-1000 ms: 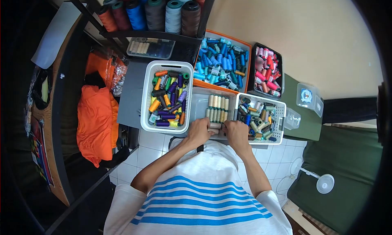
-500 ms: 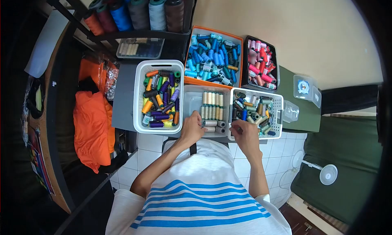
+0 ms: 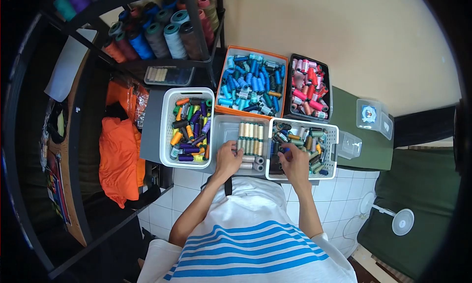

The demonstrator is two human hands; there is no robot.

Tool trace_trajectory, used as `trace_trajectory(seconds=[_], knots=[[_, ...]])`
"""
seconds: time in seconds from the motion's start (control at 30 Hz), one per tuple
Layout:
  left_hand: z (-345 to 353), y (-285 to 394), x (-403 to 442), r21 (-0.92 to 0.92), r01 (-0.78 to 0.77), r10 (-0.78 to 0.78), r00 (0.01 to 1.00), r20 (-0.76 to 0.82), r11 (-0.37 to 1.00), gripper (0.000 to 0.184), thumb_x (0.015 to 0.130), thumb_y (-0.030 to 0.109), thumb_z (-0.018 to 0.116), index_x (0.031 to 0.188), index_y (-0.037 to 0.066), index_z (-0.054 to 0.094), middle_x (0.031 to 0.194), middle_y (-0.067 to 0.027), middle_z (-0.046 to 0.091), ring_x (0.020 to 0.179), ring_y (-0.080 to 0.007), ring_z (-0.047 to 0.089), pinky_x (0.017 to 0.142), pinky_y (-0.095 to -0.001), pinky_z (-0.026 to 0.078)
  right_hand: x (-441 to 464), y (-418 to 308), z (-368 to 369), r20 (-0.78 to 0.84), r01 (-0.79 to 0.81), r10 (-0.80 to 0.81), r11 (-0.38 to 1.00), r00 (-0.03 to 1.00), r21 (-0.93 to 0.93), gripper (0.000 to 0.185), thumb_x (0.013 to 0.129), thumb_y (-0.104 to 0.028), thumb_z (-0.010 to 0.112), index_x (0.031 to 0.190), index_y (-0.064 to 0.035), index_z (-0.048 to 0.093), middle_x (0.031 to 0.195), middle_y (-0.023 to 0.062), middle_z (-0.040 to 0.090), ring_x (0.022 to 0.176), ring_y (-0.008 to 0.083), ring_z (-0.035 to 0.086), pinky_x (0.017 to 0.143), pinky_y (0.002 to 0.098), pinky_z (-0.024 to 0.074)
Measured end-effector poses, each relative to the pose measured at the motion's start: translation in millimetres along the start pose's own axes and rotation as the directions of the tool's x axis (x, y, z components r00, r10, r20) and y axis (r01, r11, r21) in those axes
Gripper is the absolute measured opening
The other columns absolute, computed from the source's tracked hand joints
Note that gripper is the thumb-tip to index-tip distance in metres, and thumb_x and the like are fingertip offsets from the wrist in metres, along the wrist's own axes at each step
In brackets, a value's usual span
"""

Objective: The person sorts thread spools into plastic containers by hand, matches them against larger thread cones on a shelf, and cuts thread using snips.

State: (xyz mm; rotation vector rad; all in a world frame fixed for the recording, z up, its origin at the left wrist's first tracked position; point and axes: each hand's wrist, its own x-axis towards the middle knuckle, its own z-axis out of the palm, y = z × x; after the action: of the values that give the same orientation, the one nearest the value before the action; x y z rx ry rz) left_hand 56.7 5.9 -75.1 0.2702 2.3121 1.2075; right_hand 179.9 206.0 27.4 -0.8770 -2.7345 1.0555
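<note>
My left hand is over the translucent bin, fingers bent and tips against the left side of the laid-out spools. In that bin, cream thread spools lie in neat columns, with grey-beige spools in rows at the near end. Over the left part of a white basket hangs my right hand, its thumb and forefinger apart above the thread. Mixed grey, brown, green and blue spools fill this basket loosely. No spool shows clearly in either hand.
Left of the bin stands a white basket of purple, yellow and orange spools. Behind are an orange box of blue spools and a black bin of pink and red ones. Large thread cones fill a dark rack at back left.
The camera view has shifted, so the bins sit lower and more of the rack shows. Both hands stay over the same containers; my right thumb and forefinger look slightly further apart.
</note>
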Motion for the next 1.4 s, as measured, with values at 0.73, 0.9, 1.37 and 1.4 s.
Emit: trace_trajectory(seconds=[0.73,0.9,1.37,1.4], knots=[[-15.9,39.7,-47.4,0.2,-0.193,0.214,0.973,-0.086,0.961,0.032,0.091,0.015,0.075,0.115,-0.004,0.065,0.106,-0.0227,0.065,0.101,-0.0435,0.064,0.089,-0.0497,0.051,2.2,101.7,-56.5,-0.131,-0.211,0.227,0.969,0.965,0.124,0.012,0.092,-0.007,0.076,0.098,0.004,0.077,0.07,0.0053,0.072,0.056,0.0102,0.061,0.054,0.0271,0.049],[-32.8,68.3,-58.0,0.226,-0.277,0.288,0.957,-0.018,0.934,0.028,0.09,0.012,0.075,0.111,-0.004,0.066,0.106,-0.0217,0.066,0.101,-0.0417,0.064,0.088,-0.0487,0.051,17.4,82.6,-47.7,-0.303,-0.049,0.089,0.989,0.949,0.138,0.023,0.094,-0.016,0.078,0.108,0.001,0.077,0.069,0.004,0.072,0.051,0.013,0.058,0.052,0.0327,0.0463],[-162.6,45.3,-27.8,0.004,-0.162,0.137,0.816,-0.562,0.987,0.01,0.096,0.002,0.068,0.103,-0.001,0.073,0.084,-0.0099,0.074,0.074,-0.0159,0.07,0.07,-0.0307,0.056,3.4,15.3,-35.1,-0.168,-0.036,0.118,0.905,0.979,0.424,0.042,0.104,-0.008,0.061,0.146,-0.0091,0.059,0.094,0.0111,0.074,0.085,0.0158,0.072,0.076,0.0304,0.0582],[-177.4,27.0,-19.3,0.064,-0.175,0.179,0.787,-0.591,0.982,0.008,0.094,0.0,0.069,0.101,-0.001,0.073,0.087,-0.0119,0.074,0.073,-0.0177,0.07,0.067,-0.0304,0.055,-0.1,20.5,-34.8,-0.129,-0.183,0.259,0.887,0.957,0.424,0.036,0.102,-0.008,0.064,0.138,-0.0053,0.064,0.089,0.0096,0.073,0.08,0.0123,0.068,0.072,0.0283,0.0561]])
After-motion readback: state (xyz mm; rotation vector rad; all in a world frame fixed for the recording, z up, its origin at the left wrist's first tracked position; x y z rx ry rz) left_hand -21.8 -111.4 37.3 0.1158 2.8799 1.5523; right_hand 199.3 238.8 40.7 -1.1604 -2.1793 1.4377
